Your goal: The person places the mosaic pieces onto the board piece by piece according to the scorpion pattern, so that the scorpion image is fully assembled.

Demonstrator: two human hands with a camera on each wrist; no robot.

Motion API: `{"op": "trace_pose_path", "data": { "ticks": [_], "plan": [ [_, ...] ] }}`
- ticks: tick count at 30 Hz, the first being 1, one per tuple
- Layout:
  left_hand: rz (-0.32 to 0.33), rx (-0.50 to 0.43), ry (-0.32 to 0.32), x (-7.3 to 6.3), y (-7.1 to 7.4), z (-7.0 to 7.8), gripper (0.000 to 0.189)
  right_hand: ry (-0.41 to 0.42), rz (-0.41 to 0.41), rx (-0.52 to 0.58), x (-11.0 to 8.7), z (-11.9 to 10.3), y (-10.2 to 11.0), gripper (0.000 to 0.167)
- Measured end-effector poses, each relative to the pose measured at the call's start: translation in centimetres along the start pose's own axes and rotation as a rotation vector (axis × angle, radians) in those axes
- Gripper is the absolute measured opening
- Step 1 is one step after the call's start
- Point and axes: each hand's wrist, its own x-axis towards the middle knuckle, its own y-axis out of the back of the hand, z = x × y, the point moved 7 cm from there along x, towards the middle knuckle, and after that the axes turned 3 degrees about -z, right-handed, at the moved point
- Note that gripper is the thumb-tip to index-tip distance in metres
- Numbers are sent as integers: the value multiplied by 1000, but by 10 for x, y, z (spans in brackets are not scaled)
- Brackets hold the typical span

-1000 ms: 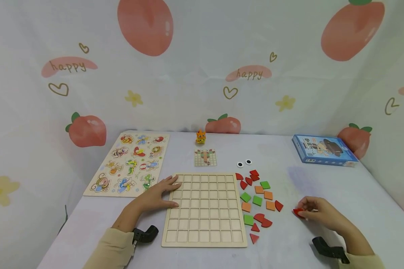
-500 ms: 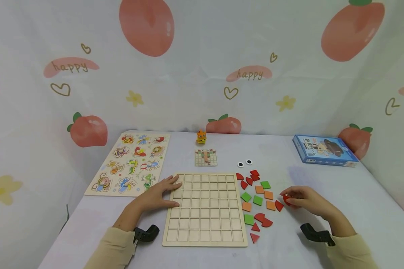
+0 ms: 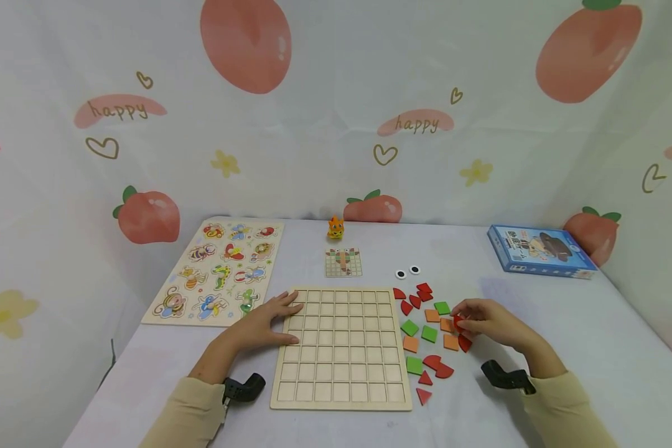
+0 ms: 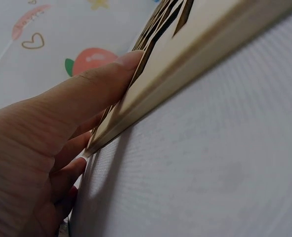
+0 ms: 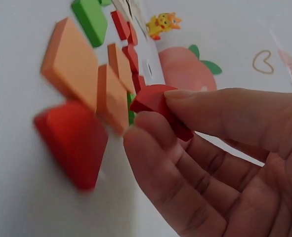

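Work is unfolding right of centre in the head view: our right hand is pinching a red, curved-edged flat piece while our spread left hand is resting on the pale wooden gridded board, lower centre. We're judging a light, edge-only pinch best.

I can pass over open bench at the right of the frame, between the right grip and the blue box at upper right. Left of that grip, loose tiles crowd the bench all the way to the right edge of the grid board, though its middle cells lie open from above. Left of centre, the left grip sits across the board's left edge, blocking the narrow gap toward the animal puzzle.
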Motion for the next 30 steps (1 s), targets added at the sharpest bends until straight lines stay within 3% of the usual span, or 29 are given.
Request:
{"op": "trace_pose_path", "data": {
  "ticks": [14, 30],
  "plan": [
    [2, -4, 8, 0, -1, -2, 75, 46, 73, -36, 38, -31, -11, 20],
    [4, -23, 1, 0, -3, -2, 74, 140, 64, 142, 95, -72, -45, 16]
  ]
}}
